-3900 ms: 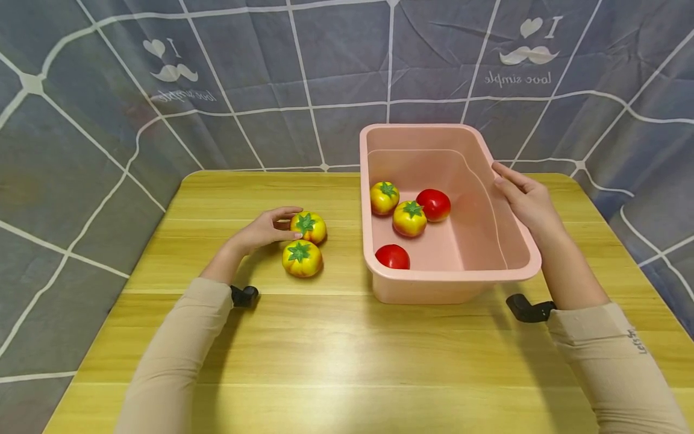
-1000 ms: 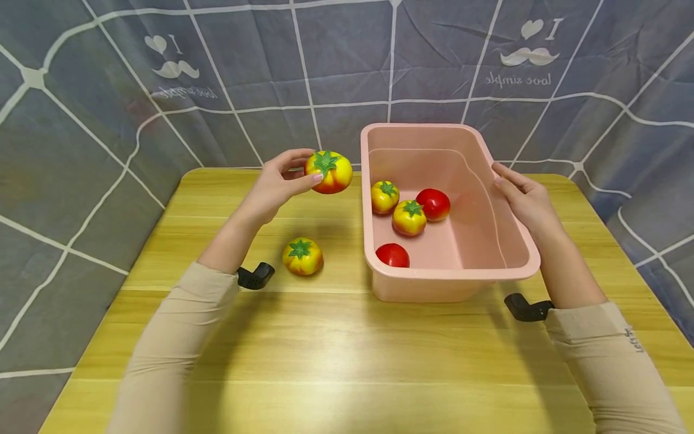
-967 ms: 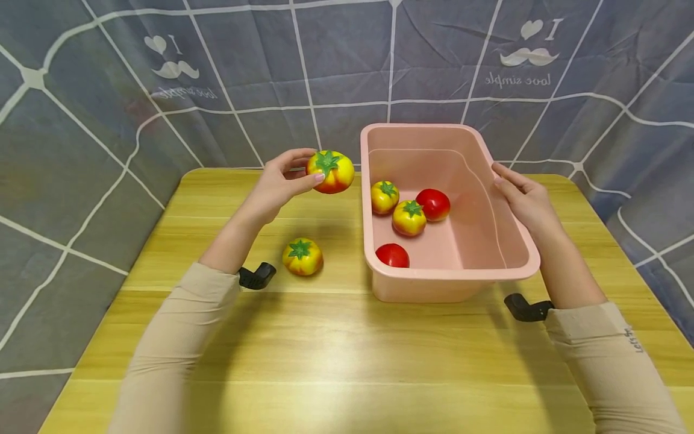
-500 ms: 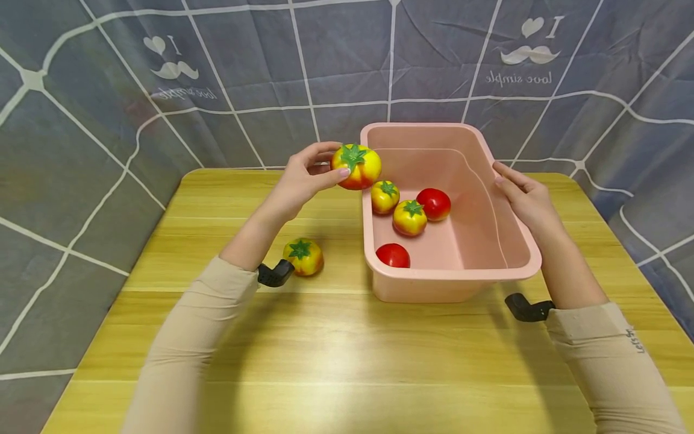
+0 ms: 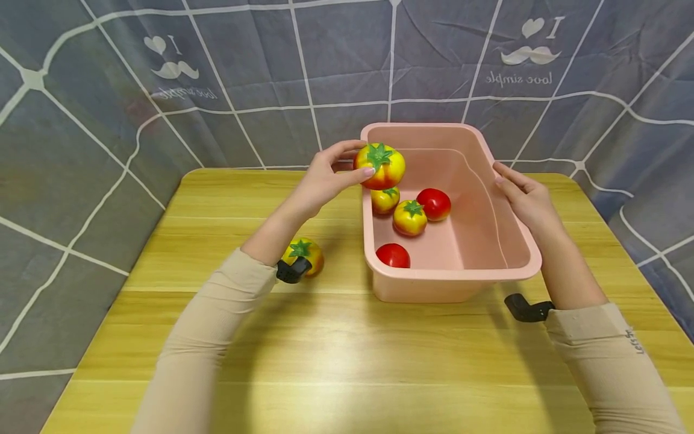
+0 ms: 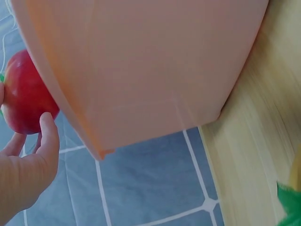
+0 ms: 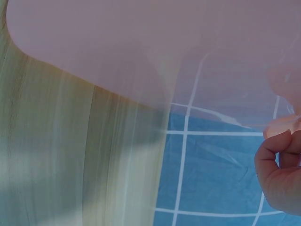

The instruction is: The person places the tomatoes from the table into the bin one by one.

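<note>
My left hand [image 5: 331,179] grips a yellow-and-red toy tomato [image 5: 387,172] with a green leafy top, its thumb on the near side. The tomato is raised over the left rim of a pink plastic tub [image 5: 423,286]; the left wrist view shows its red underside [image 6: 30,96]. My right hand [image 5: 528,199] pinches the tub's right rim between thumb and fingers. Inside the tub lie two yellow tomatoes [image 5: 410,220] and two red ones [image 5: 434,205]. Another yellow tomato [image 5: 314,256] rests on the table left of the tub, partly hidden by the left wrist's black camera mount.
The light wooden table [image 5: 347,361] runs up to a grey-blue curtain [image 5: 347,66] with white lines, which stands behind and at both sides. A black mount [image 5: 527,308] juts from the right wrist, low over the table.
The left hand took one of the two tomatoes on the table, lifted it, and carried it rightward until it came over the tub's left rim. The right hand has stayed on the tub.
</note>
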`<act>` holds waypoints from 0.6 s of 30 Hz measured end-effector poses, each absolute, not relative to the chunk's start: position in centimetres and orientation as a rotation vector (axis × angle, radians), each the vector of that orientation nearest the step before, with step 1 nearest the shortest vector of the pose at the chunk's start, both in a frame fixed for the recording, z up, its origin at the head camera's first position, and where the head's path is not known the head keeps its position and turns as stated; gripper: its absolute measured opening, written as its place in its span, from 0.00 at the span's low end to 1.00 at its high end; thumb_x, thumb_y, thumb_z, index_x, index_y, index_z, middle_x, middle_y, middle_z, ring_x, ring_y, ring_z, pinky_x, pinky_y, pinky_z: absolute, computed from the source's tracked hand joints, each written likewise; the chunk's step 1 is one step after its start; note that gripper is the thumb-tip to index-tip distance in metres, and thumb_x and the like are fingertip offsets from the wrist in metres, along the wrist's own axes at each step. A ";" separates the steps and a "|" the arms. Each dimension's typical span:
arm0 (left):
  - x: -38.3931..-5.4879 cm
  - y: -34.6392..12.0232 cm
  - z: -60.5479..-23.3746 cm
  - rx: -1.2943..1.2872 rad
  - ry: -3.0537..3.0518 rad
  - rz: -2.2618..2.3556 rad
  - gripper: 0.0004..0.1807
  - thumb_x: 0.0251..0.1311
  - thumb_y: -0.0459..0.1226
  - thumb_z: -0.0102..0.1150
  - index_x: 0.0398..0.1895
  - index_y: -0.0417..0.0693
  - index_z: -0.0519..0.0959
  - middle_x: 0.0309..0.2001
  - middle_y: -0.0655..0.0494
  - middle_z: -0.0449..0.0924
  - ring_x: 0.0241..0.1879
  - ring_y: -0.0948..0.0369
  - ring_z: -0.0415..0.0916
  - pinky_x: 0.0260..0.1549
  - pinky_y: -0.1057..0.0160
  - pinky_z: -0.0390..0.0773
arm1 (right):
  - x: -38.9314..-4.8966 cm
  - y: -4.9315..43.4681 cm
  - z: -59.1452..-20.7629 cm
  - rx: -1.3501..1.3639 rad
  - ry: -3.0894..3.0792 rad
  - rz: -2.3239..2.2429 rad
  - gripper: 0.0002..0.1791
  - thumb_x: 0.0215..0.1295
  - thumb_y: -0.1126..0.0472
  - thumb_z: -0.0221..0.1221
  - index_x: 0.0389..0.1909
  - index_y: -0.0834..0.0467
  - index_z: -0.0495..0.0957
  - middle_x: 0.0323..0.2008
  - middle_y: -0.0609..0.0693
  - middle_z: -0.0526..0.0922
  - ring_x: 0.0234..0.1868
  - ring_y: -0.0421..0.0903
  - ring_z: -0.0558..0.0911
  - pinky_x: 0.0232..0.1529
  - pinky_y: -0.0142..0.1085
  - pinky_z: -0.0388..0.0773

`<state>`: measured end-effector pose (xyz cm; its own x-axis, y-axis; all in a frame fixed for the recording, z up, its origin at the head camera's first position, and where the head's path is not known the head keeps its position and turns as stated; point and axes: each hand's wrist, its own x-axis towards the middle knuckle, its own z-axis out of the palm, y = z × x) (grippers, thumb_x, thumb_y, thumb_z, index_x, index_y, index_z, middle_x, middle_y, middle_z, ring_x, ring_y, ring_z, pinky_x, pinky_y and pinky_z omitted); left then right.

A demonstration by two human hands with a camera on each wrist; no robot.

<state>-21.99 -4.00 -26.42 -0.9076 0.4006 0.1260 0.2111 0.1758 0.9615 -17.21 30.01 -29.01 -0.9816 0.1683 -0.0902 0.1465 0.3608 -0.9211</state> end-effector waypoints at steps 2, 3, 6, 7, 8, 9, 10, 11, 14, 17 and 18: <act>-22.0 -3.7 -26.6 0.603 2.280 1.818 0.27 0.57 0.40 0.62 0.62 0.50 0.69 0.58 0.52 0.70 0.53 0.56 0.70 0.49 0.62 0.75 | -17.2 30.0 -29.1 -0.291 -2.571 1.748 0.29 0.67 0.48 0.52 0.68 0.46 0.61 0.67 0.49 0.62 0.45 0.26 0.72 0.40 0.17 0.69; -22.0 -3.5 -26.6 0.607 2.278 1.811 0.27 0.58 0.40 0.62 0.62 0.50 0.69 0.58 0.52 0.70 0.53 0.56 0.70 0.49 0.62 0.75 | -17.2 30.0 -29.1 -0.286 -2.572 1.747 0.29 0.67 0.48 0.52 0.68 0.46 0.61 0.67 0.49 0.61 0.45 0.26 0.72 0.40 0.17 0.69; -22.0 -3.1 -26.8 0.627 2.278 1.785 0.28 0.58 0.40 0.62 0.62 0.50 0.69 0.58 0.52 0.70 0.54 0.56 0.69 0.50 0.62 0.74 | -17.2 30.1 -29.2 -0.269 -2.569 1.742 0.28 0.67 0.48 0.52 0.68 0.47 0.61 0.67 0.50 0.61 0.46 0.26 0.72 0.40 0.17 0.68; -22.0 -2.9 -26.9 0.635 2.276 1.778 0.28 0.58 0.40 0.62 0.63 0.50 0.69 0.58 0.52 0.70 0.54 0.56 0.69 0.50 0.62 0.74 | -17.2 30.1 -29.2 -0.265 -2.565 1.745 0.28 0.67 0.49 0.52 0.67 0.47 0.62 0.67 0.50 0.61 0.46 0.26 0.72 0.40 0.17 0.68; -22.0 -2.8 -26.9 0.646 2.280 1.769 0.28 0.57 0.40 0.62 0.63 0.50 0.69 0.58 0.53 0.70 0.54 0.56 0.69 0.51 0.63 0.74 | -17.2 30.1 -29.2 -0.262 -2.560 1.750 0.28 0.67 0.49 0.52 0.67 0.47 0.62 0.67 0.50 0.61 0.46 0.26 0.72 0.40 0.17 0.68; -21.9 -2.7 -27.0 0.658 2.284 1.761 0.29 0.57 0.40 0.62 0.63 0.50 0.68 0.58 0.53 0.71 0.54 0.56 0.69 0.51 0.63 0.73 | -17.3 30.1 -29.2 -0.259 -2.556 1.753 0.28 0.67 0.49 0.52 0.67 0.47 0.62 0.67 0.50 0.61 0.46 0.26 0.72 0.40 0.17 0.68; -21.9 -2.6 -27.1 0.666 2.287 1.755 0.29 0.57 0.40 0.62 0.63 0.50 0.68 0.58 0.53 0.71 0.54 0.57 0.69 0.51 0.63 0.73 | -17.3 30.1 -29.2 -0.257 -2.551 1.758 0.28 0.67 0.49 0.52 0.67 0.47 0.62 0.67 0.49 0.61 0.46 0.26 0.72 0.40 0.17 0.68; -21.9 -2.5 -27.2 0.671 2.289 1.754 0.29 0.57 0.40 0.62 0.63 0.50 0.68 0.58 0.53 0.71 0.54 0.57 0.69 0.52 0.63 0.72 | -17.3 30.1 -29.2 -0.257 -2.547 1.765 0.28 0.67 0.49 0.52 0.67 0.47 0.62 0.67 0.49 0.61 0.45 0.26 0.72 0.40 0.17 0.68; -21.9 -2.3 -27.3 0.681 2.307 1.741 0.29 0.57 0.40 0.63 0.62 0.50 0.69 0.58 0.54 0.71 0.54 0.58 0.69 0.52 0.64 0.72 | -17.3 30.1 -29.2 -0.267 -2.539 1.791 0.28 0.67 0.49 0.52 0.67 0.47 0.62 0.67 0.49 0.61 0.46 0.27 0.72 0.40 0.17 0.68; -22.0 -2.2 -27.5 0.692 2.324 1.738 0.28 0.57 0.40 0.63 0.61 0.49 0.70 0.57 0.54 0.72 0.53 0.59 0.69 0.51 0.64 0.72 | -17.3 30.2 -29.2 -0.279 -2.518 1.830 0.28 0.67 0.49 0.53 0.67 0.47 0.62 0.67 0.48 0.62 0.45 0.27 0.72 0.40 0.17 0.69; -22.0 -2.2 -27.5 0.696 2.332 1.736 0.27 0.57 0.40 0.63 0.60 0.48 0.71 0.56 0.53 0.73 0.53 0.59 0.69 0.51 0.64 0.72 | -17.3 30.2 -29.2 -0.283 -2.502 1.853 0.28 0.66 0.49 0.54 0.67 0.47 0.63 0.67 0.47 0.63 0.45 0.27 0.73 0.40 0.17 0.69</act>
